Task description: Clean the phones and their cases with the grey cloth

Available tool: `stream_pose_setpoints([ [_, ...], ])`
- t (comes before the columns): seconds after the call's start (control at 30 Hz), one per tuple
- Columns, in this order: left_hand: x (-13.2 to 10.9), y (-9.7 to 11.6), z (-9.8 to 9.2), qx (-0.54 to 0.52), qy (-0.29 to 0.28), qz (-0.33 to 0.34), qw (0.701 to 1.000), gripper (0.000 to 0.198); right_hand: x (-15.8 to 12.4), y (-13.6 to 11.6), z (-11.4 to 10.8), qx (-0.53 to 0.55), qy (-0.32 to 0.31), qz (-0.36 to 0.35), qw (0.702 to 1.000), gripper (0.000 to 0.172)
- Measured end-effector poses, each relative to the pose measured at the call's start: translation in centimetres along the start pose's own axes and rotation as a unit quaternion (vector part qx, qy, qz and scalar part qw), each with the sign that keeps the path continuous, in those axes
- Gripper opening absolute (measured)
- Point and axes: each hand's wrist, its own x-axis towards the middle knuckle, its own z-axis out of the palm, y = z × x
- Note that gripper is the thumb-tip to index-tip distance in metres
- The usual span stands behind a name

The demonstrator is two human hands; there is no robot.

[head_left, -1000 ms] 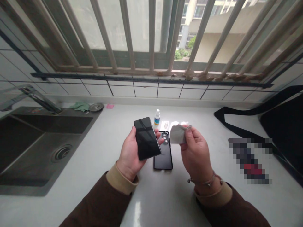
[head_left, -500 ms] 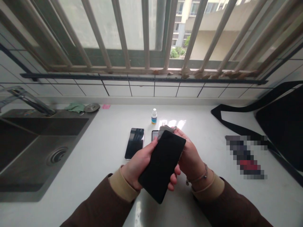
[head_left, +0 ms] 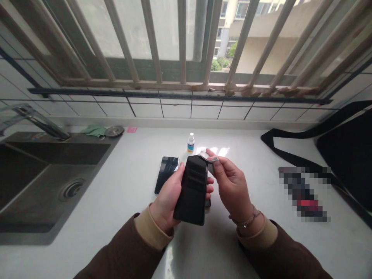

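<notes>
Black phone (head_left: 193,190), grey cloth (head_left: 210,166) — white countertop (head_left: 124,174).

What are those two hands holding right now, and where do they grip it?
The left hand grips the black phone by its long side edges. The right hand pinches a grey cloth between thumb and fingers, by the phone's top corner.

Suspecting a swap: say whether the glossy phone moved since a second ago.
Yes: the glossy phone went from left hand to counter, lower left of the bottle.
</notes>
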Motion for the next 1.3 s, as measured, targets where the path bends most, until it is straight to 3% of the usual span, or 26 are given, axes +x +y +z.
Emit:
stream_pose_setpoints([
  [0.17,0.7,0.0,-0.1,-0.033,0.087,0.108,0.990,0.057,-0.8,-0.6,0.3,-0.064,-0.093,-0.040,0.993,0.021],
  [0.43,0.4,1.8,-0.4,-0.072,0.169,0.249,0.951,0.066,-1.3,-1.0,0.9,-0.045,-0.180,-0.040,0.982,0.024],
  [0.6,0.0,2.4,-0.2,-0.080,0.169,0.350,0.918,0.073,-1.5,-0.4,1.7,-0.008,-0.173,0.044,0.984,0.026],
  [0.7,0.0,1.0,-0.1,-0.066,0.140,0.458,0.875,0.064,-1.7,0.4,2.4,0.084,-0.152,0.145,0.974,0.033],
  [0.8,0.0,-0.8,0.0,-0.005,0.129,0.528,0.840,0.051,-2.1,0.9,3.1,0.187,-0.133,0.231,0.946,0.037],
  [0.9,0.0,-2.1,-0.1,0.041,0.158,0.565,0.809,0.047,-2.4,0.9,3.5,0.228,-0.122,0.273,0.926,0.038],
  [1.03,0.0,-2.6,-0.4,0.091,0.152,0.593,0.785,0.051,-2.7,0.6,3.6,0.249,-0.134,0.304,0.909,0.036],
  [1.17,-0.2,-1.9,-0.9,0.106,0.190,0.589,0.779,0.057,-2.6,-0.1,3.3,0.255,-0.172,0.341,0.888,0.034],
  [1.3,0.2,-0.6,-1.5,0.128,0.182,0.595,0.772,0.053,-2.2,-1.0,2.6,0.277,-0.221,0.380,0.854,0.031],
])
